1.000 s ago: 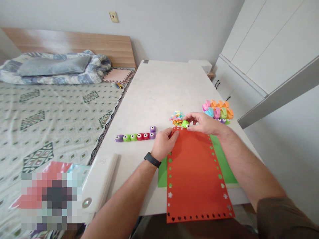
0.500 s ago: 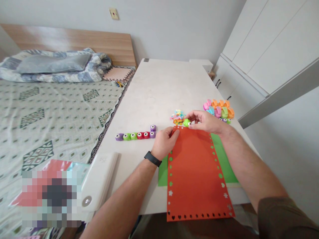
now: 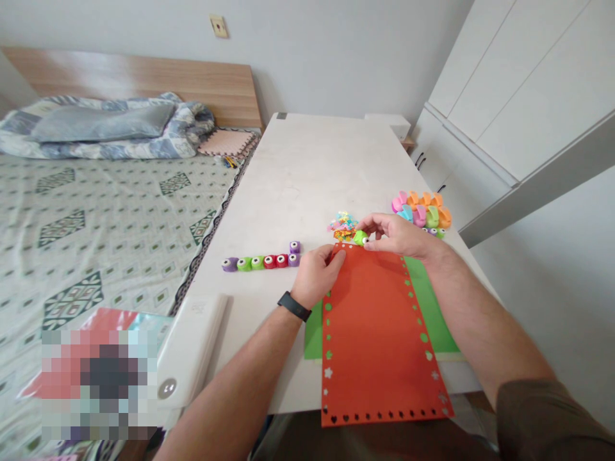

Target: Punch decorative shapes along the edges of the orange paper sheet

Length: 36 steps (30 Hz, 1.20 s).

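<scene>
A long red paper sheet (image 3: 379,333) with punched shapes along its edges lies on the white table (image 3: 307,173), over a green sheet (image 3: 435,314). My right hand (image 3: 398,235) is closed on a small green paper punch (image 3: 359,238) at the red sheet's far edge. My left hand (image 3: 317,274), a black band on its wrist, pinches the sheet's far left corner. A small heap of coloured cut-outs (image 3: 342,225) lies just beyond the punch.
A row of small purple, green and red punches (image 3: 262,262) lies left of my hands. A cluster of larger pastel punches (image 3: 421,213) sits at the right edge. A white device (image 3: 189,349) lies at the near left corner. A bed (image 3: 96,211) adjoins the table's left side.
Almost nothing differs. My right hand with the green punch has shifted very slightly along the red sheet's far edge; the left hand keeps its hold on the corner.
</scene>
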Each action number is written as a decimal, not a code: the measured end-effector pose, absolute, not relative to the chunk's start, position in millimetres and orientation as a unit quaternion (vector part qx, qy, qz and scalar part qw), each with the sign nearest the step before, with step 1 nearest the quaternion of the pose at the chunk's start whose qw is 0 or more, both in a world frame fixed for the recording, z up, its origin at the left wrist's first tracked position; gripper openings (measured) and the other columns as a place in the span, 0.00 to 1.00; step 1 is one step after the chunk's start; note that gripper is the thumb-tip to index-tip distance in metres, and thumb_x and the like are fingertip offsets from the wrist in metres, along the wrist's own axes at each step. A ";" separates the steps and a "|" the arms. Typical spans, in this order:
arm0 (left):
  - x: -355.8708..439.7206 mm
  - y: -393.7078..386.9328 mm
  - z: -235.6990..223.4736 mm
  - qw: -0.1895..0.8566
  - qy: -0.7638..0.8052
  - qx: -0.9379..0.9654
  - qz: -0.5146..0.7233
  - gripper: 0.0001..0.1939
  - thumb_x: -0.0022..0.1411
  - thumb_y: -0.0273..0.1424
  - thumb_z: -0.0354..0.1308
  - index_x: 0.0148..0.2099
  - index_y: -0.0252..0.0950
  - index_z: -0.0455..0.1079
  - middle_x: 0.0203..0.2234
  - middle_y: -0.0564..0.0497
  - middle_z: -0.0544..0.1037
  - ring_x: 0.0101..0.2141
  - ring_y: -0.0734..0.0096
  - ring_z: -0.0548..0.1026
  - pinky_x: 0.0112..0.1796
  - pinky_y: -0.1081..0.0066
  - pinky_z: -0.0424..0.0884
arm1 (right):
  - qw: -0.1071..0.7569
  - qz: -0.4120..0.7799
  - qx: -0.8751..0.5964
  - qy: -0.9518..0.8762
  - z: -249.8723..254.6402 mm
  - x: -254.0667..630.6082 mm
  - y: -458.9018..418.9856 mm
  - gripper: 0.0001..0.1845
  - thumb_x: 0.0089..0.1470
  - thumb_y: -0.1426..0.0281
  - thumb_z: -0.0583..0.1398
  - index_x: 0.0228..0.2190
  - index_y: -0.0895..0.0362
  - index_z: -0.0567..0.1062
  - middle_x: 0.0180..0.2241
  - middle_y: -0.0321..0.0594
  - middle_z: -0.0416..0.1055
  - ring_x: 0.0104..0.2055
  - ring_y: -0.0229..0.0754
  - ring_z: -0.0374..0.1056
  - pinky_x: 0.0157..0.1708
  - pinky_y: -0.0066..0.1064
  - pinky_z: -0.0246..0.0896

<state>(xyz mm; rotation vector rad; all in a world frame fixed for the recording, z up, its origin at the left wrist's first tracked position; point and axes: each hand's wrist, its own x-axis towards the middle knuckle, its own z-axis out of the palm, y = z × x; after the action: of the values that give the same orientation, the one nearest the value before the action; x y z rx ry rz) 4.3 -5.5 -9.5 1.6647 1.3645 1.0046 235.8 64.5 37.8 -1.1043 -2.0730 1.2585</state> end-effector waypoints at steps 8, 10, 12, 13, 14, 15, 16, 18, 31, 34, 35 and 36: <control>5.3 -5.6 -8.7 0.386 0.533 0.640 0.397 0.19 0.65 0.43 0.55 0.28 0.35 0.69 0.20 0.55 0.65 0.25 0.74 0.61 0.26 0.73 0.55 | 0.211 0.371 -0.440 -0.790 43.7 232.0 61.0 0.22 0.49 0.68 0.67 0.47 0.56 0.77 0.37 0.38 0.77 0.32 0.37 0.65 0.33 0.30 0.61; 5.1 -5.4 -8.3 0.383 0.535 0.641 0.395 0.19 0.65 0.43 0.55 0.28 0.35 0.69 0.20 0.55 0.65 0.25 0.74 0.61 0.26 0.72 0.55 | 0.208 0.361 -0.442 -0.794 43.6 231.7 60.4 0.22 0.48 0.69 0.67 0.47 0.56 0.77 0.37 0.38 0.77 0.31 0.37 0.65 0.33 0.30 0.61; 4.8 -5.3 -8.2 0.380 0.535 0.644 0.394 0.19 0.65 0.44 0.55 0.28 0.35 0.69 0.20 0.55 0.65 0.25 0.74 0.61 0.26 0.72 0.54 | 0.211 0.357 -0.440 -0.796 43.9 231.7 59.9 0.22 0.47 0.70 0.67 0.47 0.55 0.78 0.37 0.38 0.77 0.32 0.38 0.66 0.33 0.30 0.62; 4.7 -5.2 -8.4 0.379 0.534 0.645 0.394 0.19 0.65 0.44 0.55 0.28 0.35 0.69 0.20 0.55 0.65 0.25 0.73 0.61 0.26 0.72 0.54 | 0.214 0.354 -0.438 -0.798 44.2 231.7 59.7 0.22 0.47 0.70 0.67 0.47 0.55 0.78 0.37 0.38 0.77 0.32 0.38 0.67 0.33 0.30 0.63; 4.6 -5.2 -8.6 0.378 0.534 0.645 0.394 0.19 0.65 0.44 0.55 0.28 0.35 0.69 0.20 0.54 0.65 0.25 0.73 0.61 0.26 0.72 0.54 | 0.216 0.351 -0.436 -0.800 44.6 231.6 59.5 0.22 0.47 0.70 0.67 0.46 0.55 0.78 0.36 0.38 0.77 0.32 0.39 0.67 0.33 0.30 0.63; 4.6 -5.1 -9.0 0.377 0.534 0.646 0.393 0.19 0.65 0.44 0.55 0.29 0.35 0.69 0.20 0.54 0.65 0.25 0.73 0.61 0.26 0.72 0.54 | 0.219 0.347 -0.434 -0.802 45.0 231.5 59.3 0.22 0.46 0.71 0.68 0.46 0.54 0.79 0.36 0.38 0.77 0.33 0.39 0.67 0.34 0.30 0.64; 4.6 -5.1 -9.5 0.376 0.535 0.648 0.391 0.19 0.65 0.44 0.54 0.29 0.35 0.69 0.20 0.54 0.65 0.25 0.73 0.61 0.26 0.72 0.54 | 0.220 0.343 -0.433 -0.804 45.3 231.3 59.2 0.22 0.46 0.71 0.68 0.46 0.54 0.79 0.35 0.38 0.77 0.33 0.40 0.68 0.34 0.31 0.64; 4.6 -4.8 -10.5 0.371 0.535 0.654 0.386 0.20 0.66 0.44 0.54 0.29 0.35 0.69 0.21 0.54 0.65 0.25 0.74 0.61 0.26 0.72 0.53 | 0.215 0.335 -0.434 -0.808 45.3 230.8 59.1 0.22 0.46 0.72 0.67 0.46 0.54 0.79 0.36 0.39 0.78 0.34 0.41 0.69 0.35 0.32 0.65; 3.9 -3.5 -16.1 0.356 0.529 0.674 0.373 0.21 0.69 0.45 0.51 0.33 0.34 0.71 0.22 0.54 0.66 0.25 0.74 0.61 0.26 0.71 0.54 | 0.217 0.301 -0.439 -0.818 43.2 226.0 56.4 0.21 0.48 0.72 0.66 0.47 0.55 0.79 0.44 0.40 0.78 0.38 0.41 0.70 0.41 0.32 0.66; 3.9 -3.5 -16.3 0.363 0.526 0.674 0.371 0.21 0.70 0.45 0.51 0.33 0.34 0.71 0.23 0.54 0.66 0.26 0.74 0.61 0.27 0.71 0.54 | 0.216 0.301 -0.439 -0.818 40.6 227.1 58.2 0.21 0.48 0.72 0.66 0.47 0.54 0.79 0.44 0.41 0.78 0.38 0.41 0.71 0.41 0.33 0.66; 3.9 -3.6 -16.3 0.364 0.526 0.674 0.370 0.20 0.70 0.45 0.51 0.33 0.34 0.71 0.23 0.54 0.66 0.26 0.74 0.61 0.27 0.71 0.53 | 0.217 0.301 -0.437 -0.819 39.9 227.4 58.9 0.22 0.48 0.72 0.66 0.47 0.54 0.79 0.44 0.41 0.78 0.39 0.41 0.71 0.42 0.33 0.66; 3.8 -3.6 -16.3 0.365 0.526 0.673 0.369 0.20 0.70 0.44 0.51 0.33 0.34 0.71 0.23 0.54 0.66 0.26 0.74 0.61 0.27 0.72 0.53 | 0.219 0.300 -0.436 -0.820 39.3 227.7 59.4 0.22 0.48 0.72 0.66 0.47 0.54 0.79 0.45 0.41 0.78 0.39 0.42 0.71 0.42 0.34 0.66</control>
<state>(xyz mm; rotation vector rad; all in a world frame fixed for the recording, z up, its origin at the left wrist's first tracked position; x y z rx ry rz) 3.8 -3.6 -16.3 1.7316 1.3527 0.9495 227.7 59.4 39.3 -1.2059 -2.2696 0.8291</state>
